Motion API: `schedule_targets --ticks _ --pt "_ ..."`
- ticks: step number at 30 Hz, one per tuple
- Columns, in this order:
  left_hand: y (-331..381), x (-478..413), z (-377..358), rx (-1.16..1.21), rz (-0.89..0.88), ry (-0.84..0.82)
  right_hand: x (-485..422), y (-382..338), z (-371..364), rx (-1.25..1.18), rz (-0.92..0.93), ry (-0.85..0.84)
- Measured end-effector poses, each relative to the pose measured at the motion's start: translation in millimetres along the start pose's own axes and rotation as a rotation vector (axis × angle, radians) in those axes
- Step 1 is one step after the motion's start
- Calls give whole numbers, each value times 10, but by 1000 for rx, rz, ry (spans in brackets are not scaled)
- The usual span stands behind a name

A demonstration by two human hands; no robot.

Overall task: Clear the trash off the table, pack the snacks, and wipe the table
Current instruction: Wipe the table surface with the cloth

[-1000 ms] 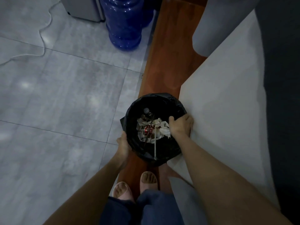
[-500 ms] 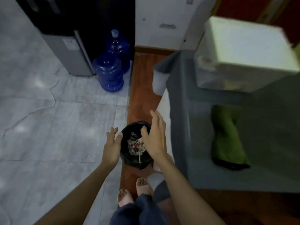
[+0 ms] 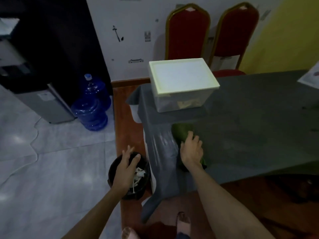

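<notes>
A black-lined trash bin [image 3: 145, 182] with white crumpled waste inside stands on the floor by the table's left end. My left hand [image 3: 126, 171] hovers over it, fingers spread, holding nothing. My right hand [image 3: 191, 150] lies flat on a green cloth [image 3: 181, 131] on the grey-covered table [image 3: 250, 131], fingers apart; whether it grips the cloth is unclear. A clear lidded storage box [image 3: 181, 83] with snack packets inside sits at the table's far left corner.
Two red chairs [image 3: 188, 31] stand behind the table. Blue water jugs [image 3: 91, 107] and a dispenser [image 3: 43, 102] are on the left by the wall. A paper sheet [image 3: 310, 76] lies at the table's right edge. My feet are below.
Both hands let go of the trash bin. My view rose from the bin to the table, and my right hand moved up onto the green cloth.
</notes>
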State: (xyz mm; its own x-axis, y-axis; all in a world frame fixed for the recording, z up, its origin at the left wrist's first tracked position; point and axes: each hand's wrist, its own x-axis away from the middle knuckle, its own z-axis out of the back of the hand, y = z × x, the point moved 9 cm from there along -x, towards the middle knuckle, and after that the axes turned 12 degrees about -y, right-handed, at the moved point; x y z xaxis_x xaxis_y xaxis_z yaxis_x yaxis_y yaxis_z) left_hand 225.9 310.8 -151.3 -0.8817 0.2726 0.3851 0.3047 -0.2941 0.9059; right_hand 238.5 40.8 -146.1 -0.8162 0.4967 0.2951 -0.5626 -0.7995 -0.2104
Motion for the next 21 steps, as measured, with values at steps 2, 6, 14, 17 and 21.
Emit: schedule_targets --ticks 2,6,14,17,21 --pt "93 -3 -123 -26 -6 -8 10 84 139 -46 29 -1" --pt "578 -116 -576 -20 -64 -11 -65 476 717 -117 126 30" --pt "1737 -262 -2031 -42 -201 84 -158 1861 2102 -294 251 160" --pt "2102 -373 -2753 -39 -222 51 -210 2428 2621 -333 254 225" --pt "2602 -537 -3676 -80 -296 -68 -366 3158 3146 -366 199 330"
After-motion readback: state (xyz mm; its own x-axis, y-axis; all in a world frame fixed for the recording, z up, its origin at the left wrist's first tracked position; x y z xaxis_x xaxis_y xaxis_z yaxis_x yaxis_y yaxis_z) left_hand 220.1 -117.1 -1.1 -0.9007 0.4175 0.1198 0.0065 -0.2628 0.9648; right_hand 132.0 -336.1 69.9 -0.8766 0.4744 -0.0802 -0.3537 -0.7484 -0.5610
